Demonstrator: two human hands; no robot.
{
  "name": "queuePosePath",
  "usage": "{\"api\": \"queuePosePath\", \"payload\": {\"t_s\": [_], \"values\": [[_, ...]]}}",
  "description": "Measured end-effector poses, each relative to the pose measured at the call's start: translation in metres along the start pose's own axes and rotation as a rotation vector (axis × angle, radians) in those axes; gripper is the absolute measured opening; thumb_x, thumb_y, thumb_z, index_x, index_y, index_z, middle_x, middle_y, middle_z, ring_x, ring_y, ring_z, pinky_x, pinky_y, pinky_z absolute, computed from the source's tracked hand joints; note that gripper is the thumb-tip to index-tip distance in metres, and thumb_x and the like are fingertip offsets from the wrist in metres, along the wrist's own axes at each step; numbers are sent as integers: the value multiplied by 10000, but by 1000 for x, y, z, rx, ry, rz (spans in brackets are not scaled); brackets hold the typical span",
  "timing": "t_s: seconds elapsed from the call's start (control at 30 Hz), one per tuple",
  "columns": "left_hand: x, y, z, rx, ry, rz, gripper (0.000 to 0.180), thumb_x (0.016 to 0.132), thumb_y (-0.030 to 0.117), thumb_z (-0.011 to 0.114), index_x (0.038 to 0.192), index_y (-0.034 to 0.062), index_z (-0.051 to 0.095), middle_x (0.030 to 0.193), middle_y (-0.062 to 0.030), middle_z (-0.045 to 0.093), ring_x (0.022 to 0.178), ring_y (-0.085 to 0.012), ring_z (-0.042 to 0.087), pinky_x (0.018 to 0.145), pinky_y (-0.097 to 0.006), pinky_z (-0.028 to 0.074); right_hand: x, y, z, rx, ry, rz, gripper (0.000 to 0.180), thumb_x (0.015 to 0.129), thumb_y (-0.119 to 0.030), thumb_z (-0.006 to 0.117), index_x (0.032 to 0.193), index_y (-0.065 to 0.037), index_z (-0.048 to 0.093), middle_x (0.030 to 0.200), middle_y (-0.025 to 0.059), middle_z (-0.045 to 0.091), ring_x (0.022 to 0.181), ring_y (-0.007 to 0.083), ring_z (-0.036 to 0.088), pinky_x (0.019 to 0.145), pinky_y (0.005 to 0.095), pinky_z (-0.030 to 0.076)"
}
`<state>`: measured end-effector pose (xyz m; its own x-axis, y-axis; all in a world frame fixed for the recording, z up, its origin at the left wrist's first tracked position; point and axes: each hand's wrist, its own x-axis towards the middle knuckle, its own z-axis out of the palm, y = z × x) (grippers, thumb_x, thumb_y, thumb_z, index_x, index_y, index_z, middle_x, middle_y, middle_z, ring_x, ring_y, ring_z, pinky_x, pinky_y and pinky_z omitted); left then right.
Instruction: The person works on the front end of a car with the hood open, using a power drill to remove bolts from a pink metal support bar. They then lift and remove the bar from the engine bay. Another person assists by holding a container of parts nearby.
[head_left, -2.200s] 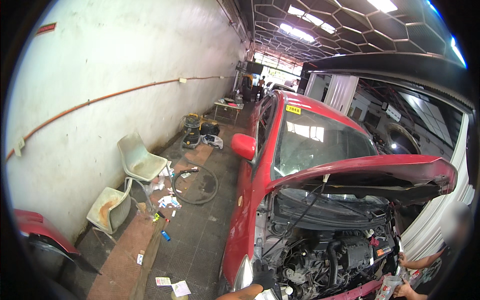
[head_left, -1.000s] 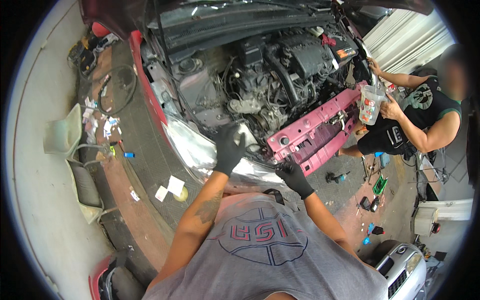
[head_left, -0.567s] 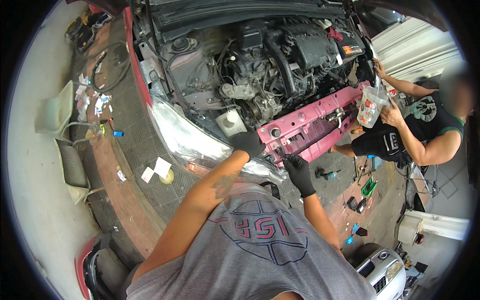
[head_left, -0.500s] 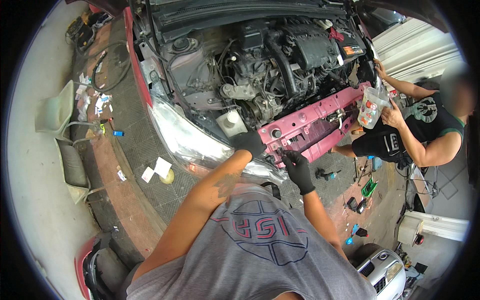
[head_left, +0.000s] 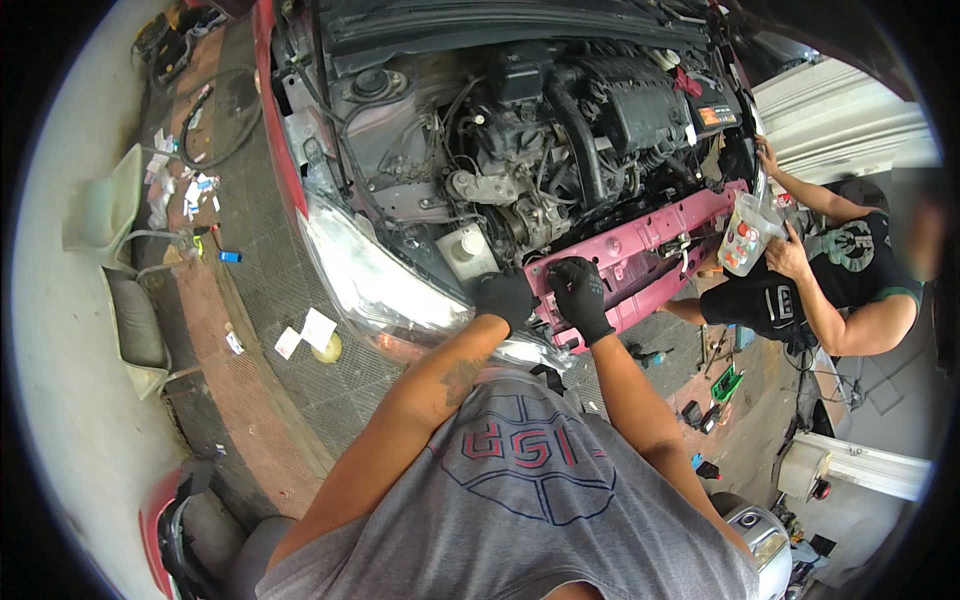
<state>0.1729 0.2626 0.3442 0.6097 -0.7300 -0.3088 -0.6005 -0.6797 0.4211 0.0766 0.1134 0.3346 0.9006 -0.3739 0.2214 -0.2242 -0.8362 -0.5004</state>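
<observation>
Hands: left hand [head_left: 503, 297] and right hand [head_left: 580, 293] gloved | fingers curled on pink crossmember [head_left: 640, 245] edge | grip unclear

The scene is viewed from head height, steeply downward and close, with the engine bay [head_left: 540, 130] beyond the hands [head_left: 545, 295].

**Garage floor and wall**

You stand on a dark, gridded floor [head_left: 300, 290] strewn with paper scraps [head_left: 305, 333]. A pale wall [head_left: 50, 330] runs along your left, with chairs [head_left: 105, 200] against it. Daylight falls evenly. White shutters [head_left: 840, 110] stand at the right.
</observation>
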Motion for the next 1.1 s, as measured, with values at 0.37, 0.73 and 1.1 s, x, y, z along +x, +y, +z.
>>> {"api": "queuePosePath", "payload": {"t_s": [0.37,0.73,1.1], "values": [[13,-14,42,-150,71,1,647,815,430,734,1174,-55,502,1091,-230,656,980,-369,680,814,-459,554,25,-19,7,-104,-174,-47,119,792,-174,698,878,-110,749,864,101,703,878,326,632,793,447,489],[33,-24,70,-128,-14,115,600,828,450,714,1178,-15,568,1127,-220,641,1021,-374,663,845,-479,536,45,-15,14,-528,-353,-298,278,821,-349,601,640,-152,675,666,63,636,744,287,594,669,444,437],[23,-17,46,-131,-46,90,622,854,462,667,1221,-28,555,1159,-239,616,1033,-401,653,836,-501,541,34,2,26,-465,-130,-368,159,746,-281,691,708,-139,630,700,56,613,770,304,595,625,439,455]]}}
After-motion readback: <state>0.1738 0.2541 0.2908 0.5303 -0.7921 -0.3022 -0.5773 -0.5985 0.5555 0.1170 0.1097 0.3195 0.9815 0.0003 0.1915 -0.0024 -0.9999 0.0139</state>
